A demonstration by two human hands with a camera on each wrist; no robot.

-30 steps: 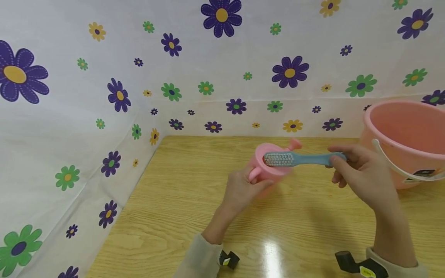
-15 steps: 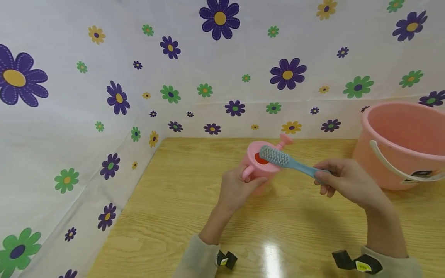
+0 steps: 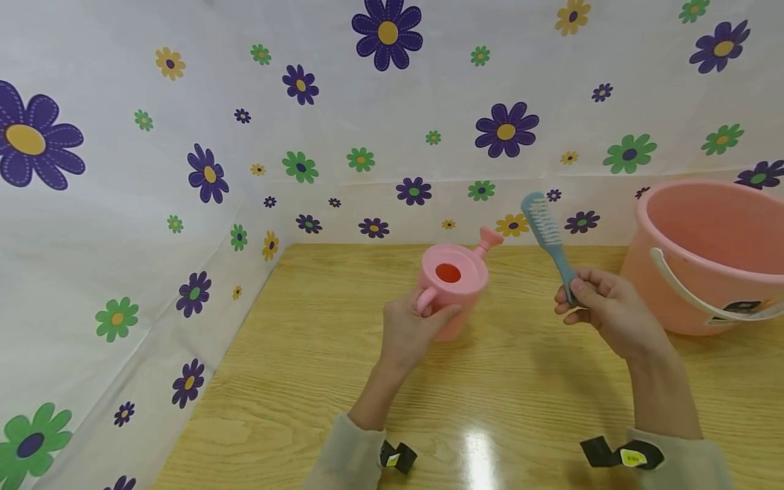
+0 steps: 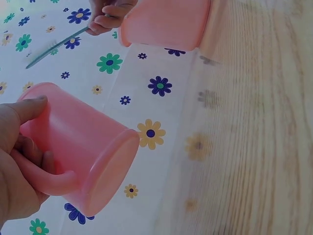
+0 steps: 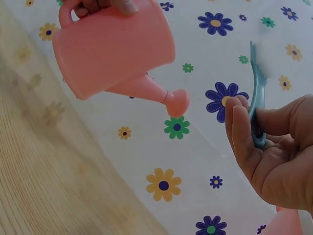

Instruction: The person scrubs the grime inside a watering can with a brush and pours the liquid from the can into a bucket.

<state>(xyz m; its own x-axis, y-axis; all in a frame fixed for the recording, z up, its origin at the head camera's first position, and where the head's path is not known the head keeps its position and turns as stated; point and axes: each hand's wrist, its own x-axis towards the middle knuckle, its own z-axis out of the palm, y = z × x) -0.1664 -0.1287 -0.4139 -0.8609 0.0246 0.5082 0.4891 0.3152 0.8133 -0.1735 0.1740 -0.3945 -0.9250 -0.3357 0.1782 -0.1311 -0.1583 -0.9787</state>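
A pink toy watering can point(image 3: 454, 272) with a round red-looking opening on top is held by its handle in my left hand point(image 3: 412, 330). In the left wrist view its bottom point(image 4: 115, 171) shows, with the thumb along its side and fingers curled through the handle. The right wrist view shows its spout point(image 5: 146, 88) ending in a rose. To the right, my right hand point(image 3: 609, 309) pinches the handle end of a blue brush point(image 3: 548, 235) with pale bristles. The brush tilts upward, its head apart from the can and bristles toward the right.
A large pink bucket point(image 3: 698, 299) with a white handle stands on the right, close beside my right hand. A flower-patterned white sheet point(image 3: 343, 102) rises behind and to the left of the wooden table point(image 3: 294, 354).
The brush has swung up and right, away from over the can's opening, uncovering it. The can has shifted slightly left in my left hand.
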